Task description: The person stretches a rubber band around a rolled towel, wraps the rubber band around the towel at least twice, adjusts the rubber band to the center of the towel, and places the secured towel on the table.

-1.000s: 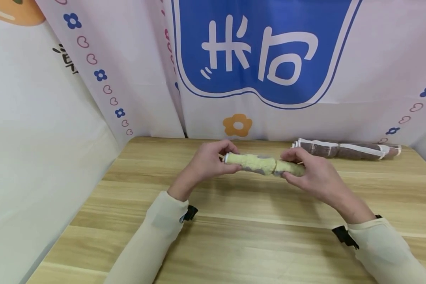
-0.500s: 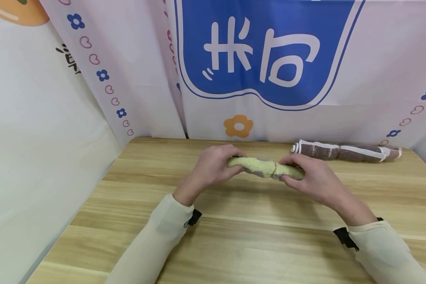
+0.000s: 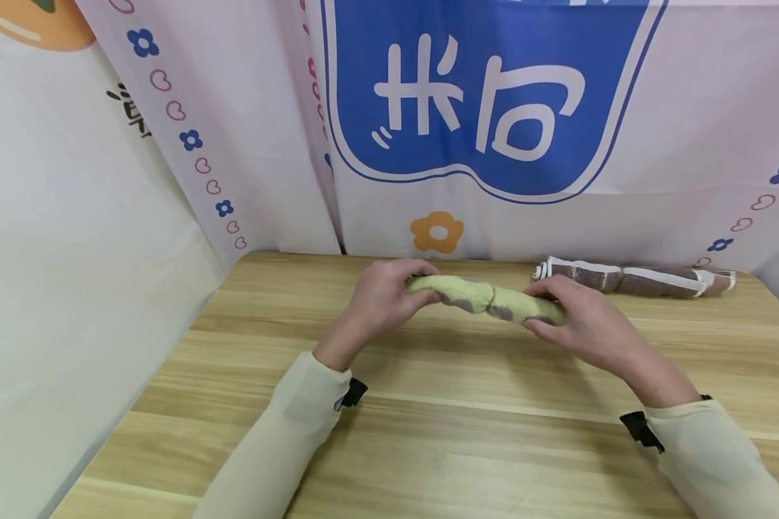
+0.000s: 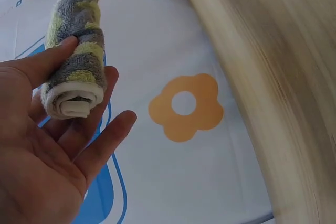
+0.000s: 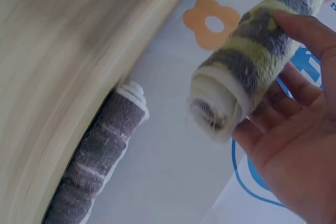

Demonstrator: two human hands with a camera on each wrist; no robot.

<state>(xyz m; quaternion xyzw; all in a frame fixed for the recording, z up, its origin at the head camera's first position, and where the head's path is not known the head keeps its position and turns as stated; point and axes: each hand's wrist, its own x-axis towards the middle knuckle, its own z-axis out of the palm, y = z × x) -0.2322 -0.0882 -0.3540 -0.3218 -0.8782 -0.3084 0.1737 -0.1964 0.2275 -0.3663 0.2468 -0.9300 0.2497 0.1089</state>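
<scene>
A rolled towel (image 3: 467, 294), yellow-green with grey patches and cinched in the middle, is held lengthwise above the table between both hands. At its left end, my left hand (image 3: 387, 297) pinches it between thumb and fingers; the left wrist view shows the spiral end of the towel (image 4: 79, 72) beside the palm. My right hand (image 3: 587, 317) grips the other end, thumb on top and fingers beneath in the right wrist view, where the towel's pale hem (image 5: 220, 95) shows. A brown rolled towel (image 3: 656, 280) with white edging lies behind the right hand.
The wood-grain table (image 3: 428, 432) runs back to a printed cloth backdrop (image 3: 376, 209) with a blue sign and an orange flower (image 3: 437, 231). A white cloth (image 3: 71, 252) hangs along the left side.
The yellow-green towel has lifted slightly and turned a little, its grey patches now showing more on the near side. The right hand has shifted slightly right. The brown towel has stayed put.
</scene>
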